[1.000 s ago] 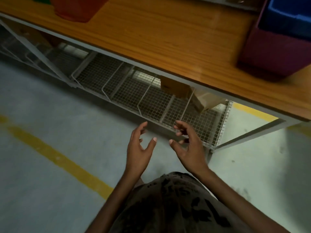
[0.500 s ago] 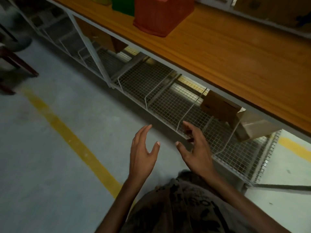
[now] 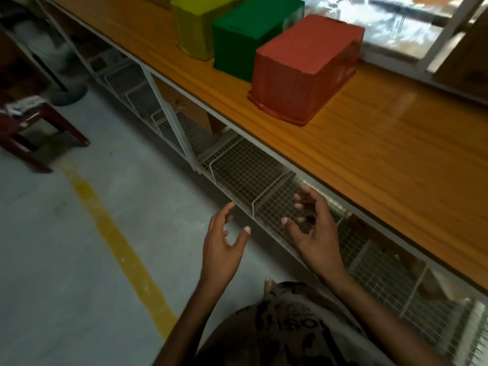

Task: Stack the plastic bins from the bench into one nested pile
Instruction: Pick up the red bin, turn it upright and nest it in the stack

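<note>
Three plastic bins stand upside down in a row on the wooden bench (image 3: 369, 154): a red bin (image 3: 303, 67) nearest, a green bin (image 3: 250, 35) behind it, and a yellow bin (image 3: 195, 25) farthest. My left hand (image 3: 224, 241) and my right hand (image 3: 314, 228) hang in front of my body, below the bench edge, palms facing each other. The fingers of both are loosely spread and hold nothing. Both hands are well short of the red bin.
A wire mesh shelf (image 3: 250, 178) with dividers runs under the bench. A yellow line (image 3: 116, 241) crosses the grey floor. A dark wooden stool (image 3: 34, 128) stands at the left. A window frame (image 3: 443, 43) sits behind the bench.
My view has swung left along the bench: the maroon and blue bins left the frame, and the red, green and yellow bins came in. Both hands stay empty, slightly wider apart.
</note>
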### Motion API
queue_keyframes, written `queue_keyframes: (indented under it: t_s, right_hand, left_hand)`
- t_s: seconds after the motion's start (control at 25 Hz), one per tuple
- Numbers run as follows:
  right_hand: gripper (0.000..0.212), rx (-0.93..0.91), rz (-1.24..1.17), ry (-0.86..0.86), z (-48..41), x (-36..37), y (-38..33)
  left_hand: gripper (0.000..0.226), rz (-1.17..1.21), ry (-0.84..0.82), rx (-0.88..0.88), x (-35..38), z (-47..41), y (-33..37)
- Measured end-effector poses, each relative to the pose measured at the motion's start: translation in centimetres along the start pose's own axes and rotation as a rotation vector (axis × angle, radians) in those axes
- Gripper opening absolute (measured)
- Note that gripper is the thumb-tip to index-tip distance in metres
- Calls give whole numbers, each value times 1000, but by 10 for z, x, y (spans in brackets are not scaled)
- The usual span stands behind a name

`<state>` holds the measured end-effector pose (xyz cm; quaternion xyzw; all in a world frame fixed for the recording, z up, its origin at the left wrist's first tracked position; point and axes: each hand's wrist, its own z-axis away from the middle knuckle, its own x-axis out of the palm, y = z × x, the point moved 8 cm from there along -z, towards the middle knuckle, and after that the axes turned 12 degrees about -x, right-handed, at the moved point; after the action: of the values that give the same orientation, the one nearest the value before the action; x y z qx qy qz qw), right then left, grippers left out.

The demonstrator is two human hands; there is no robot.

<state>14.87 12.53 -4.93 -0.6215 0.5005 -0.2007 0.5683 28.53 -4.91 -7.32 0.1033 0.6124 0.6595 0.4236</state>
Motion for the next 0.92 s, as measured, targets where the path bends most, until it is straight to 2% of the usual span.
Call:
queue_keyframes:
  t_s: [0.32,0.44,0.6,0.84,0.92]
  right_hand:
    - [69,-60,48,107,-147,25,-2]
    - [65,-31,134,207,-185,35,13]
    - [49,35,356,303,-224,54,31]
    - [40,146,584,367,-272,81,43]
    - [39,173,595,529,-270,75,38]
  left_hand:
    - [57,70,-70,66,-2,-157,82]
    - [55,52,-162,98,4,-224,96]
    - [56,-16,-359,162,20,-311,112]
    - [46,-104,-513,164,39,-410,126]
    - [47,-115,-576,173,48,-426,129]
